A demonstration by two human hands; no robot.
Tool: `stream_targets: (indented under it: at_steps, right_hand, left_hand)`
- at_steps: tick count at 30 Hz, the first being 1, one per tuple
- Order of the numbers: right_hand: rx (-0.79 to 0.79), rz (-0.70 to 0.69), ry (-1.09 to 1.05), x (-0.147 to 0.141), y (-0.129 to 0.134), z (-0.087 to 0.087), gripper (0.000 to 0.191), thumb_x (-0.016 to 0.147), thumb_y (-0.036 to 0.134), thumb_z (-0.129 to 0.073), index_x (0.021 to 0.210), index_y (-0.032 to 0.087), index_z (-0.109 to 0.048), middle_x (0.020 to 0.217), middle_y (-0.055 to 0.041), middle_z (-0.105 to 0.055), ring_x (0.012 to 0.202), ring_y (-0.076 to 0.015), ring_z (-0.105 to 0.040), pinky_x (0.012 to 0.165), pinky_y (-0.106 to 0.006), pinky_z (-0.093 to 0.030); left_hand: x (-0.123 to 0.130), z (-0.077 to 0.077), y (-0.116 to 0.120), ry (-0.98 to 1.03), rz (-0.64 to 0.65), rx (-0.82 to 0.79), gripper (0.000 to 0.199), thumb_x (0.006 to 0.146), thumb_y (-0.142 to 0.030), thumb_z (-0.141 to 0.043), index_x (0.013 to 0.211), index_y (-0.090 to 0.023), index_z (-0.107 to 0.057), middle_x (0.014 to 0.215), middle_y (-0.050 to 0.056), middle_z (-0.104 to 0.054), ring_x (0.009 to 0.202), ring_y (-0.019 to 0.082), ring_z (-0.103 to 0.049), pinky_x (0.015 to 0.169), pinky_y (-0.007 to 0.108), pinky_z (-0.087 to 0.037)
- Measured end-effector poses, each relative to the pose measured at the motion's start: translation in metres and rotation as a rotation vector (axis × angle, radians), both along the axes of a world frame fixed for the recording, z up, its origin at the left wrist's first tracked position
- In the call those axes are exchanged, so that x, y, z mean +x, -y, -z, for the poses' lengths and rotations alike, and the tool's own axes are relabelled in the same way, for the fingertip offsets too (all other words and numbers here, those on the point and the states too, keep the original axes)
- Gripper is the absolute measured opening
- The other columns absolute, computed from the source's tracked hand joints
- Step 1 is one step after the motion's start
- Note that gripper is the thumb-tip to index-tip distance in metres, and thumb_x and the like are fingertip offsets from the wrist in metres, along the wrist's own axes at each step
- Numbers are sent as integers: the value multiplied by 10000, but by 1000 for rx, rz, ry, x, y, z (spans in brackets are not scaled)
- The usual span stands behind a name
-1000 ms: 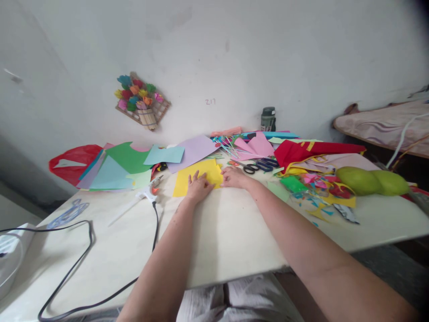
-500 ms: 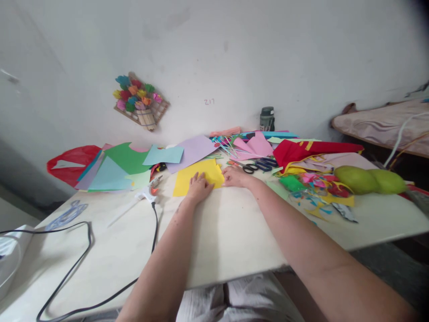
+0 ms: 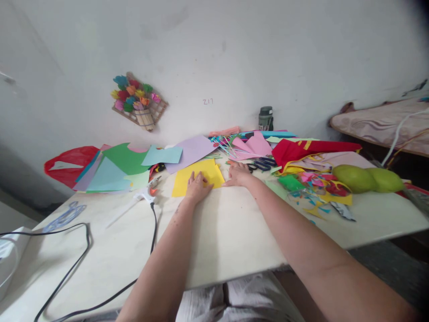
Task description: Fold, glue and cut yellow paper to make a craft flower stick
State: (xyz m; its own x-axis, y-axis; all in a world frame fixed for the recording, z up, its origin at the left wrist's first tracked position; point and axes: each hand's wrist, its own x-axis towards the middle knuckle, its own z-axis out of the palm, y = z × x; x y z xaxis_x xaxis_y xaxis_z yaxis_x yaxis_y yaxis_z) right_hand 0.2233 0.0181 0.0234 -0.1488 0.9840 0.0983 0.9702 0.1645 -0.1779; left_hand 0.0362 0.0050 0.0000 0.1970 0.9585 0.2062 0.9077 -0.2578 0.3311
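Yellow paper sheet (image 3: 197,175) flat on the desk (image 3: 234,232), pressed, not yet visibly shaped.
Left hand (image 3: 197,188) lies open-palmed on its near edge; right hand (image 3: 238,175) rests open just beside its right corner, scissors (image 3: 263,164) untouched nearby.

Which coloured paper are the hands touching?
The yellow sheet. The left hand presses flat on it and the right hand rests at its right edge. The green sheet and purple sheet lie untouched behind.

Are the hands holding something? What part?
Nothing is lifted. The left hand presses flat on the yellow paper near its front edge; the right hand rests by its right edge, beside the scissors.
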Motion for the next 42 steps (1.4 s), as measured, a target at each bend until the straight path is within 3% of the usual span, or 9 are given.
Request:
stream_targets:
  at_steps: [4, 9, 15, 22, 32, 37, 42]
  right_hand:
    - [-23, 29, 9, 2, -2, 2, 613, 509, 632, -616, 940, 198, -585, 1293, -117, -341, 1198, -341, -247, 956, -537, -167]
    - [-74, 17, -20, 2, -1, 1, 704, 536, 586, -627, 1105, 189, -512, 1389, -96, -191, 1261, -337, -127, 987, -534, -120]
    - [-105, 18, -37, 3, -3, 4, 948, 535, 593, -624, 1322, 215, -256, 1429, -102, -61, 1288, -323, -43, 1005, -520, -77]
    - [-99, 11, -43, 4, -3, 5, 1023, 525, 624, -608, 1354, 228, -159, 1432, -111, -40, 1291, -322, -25, 999, -539, -77]
    - [-151, 16, -43, 4, -4, 5, 1026, 534, 630, -596, 1360, 212, -152, 1435, -118, -8, 1291, -329, 0, 993, -546, -94]
    - [-166, 34, -31, 4, -1, 1, 1015, 544, 627, -593, 1363, 218, -154, 1437, -106, -16, 1293, -321, -5, 1003, -527, -90]
    - [-87, 32, -6, 5, 0, 1, 1037, 528, 645, -590, 1363, 217, -149, 1438, -104, -12, 1292, -317, 13, 998, -522, -54]
  left_hand:
    - [2, 2, 2, -15, 42, 67, 396, 741, -383, -491, 1091, -203, -443, 1273, 56, -434, 1308, 257, -12, 1046, 439, -87]
    - [4, 3, 2, -30, 127, 50, 471, 784, -318, -405, 1233, -202, -326, 1257, 36, -462, 1311, 220, -1, 1055, 419, -93]
    - [6, 5, 2, -89, 108, 51, 480, 790, -471, -364, 1216, -248, -362, 1320, 4, -393, 1311, 224, -32, 1061, 421, -63]
    - [13, 5, 5, -180, 59, 151, 551, 732, -578, -392, 1190, -275, -438, 1353, 21, -350, 1310, 254, -5, 1030, 471, 104]
    - [19, -3, 2, -172, -122, -49, 680, 657, -656, -394, 1240, -306, -415, 1435, 31, -137, 1241, 308, 232, 942, 587, 146]
    - [12, -6, 2, -187, -131, -153, 724, 651, -682, -362, 1280, -323, -356, 1435, 36, -129, 1242, 338, 201, 926, 624, 110]
    - [-4, -8, 4, -270, -86, -152, 681, 692, -698, -264, 1288, -374, -318, 1421, -9, -190, 1280, 327, 98, 937, 618, 106]
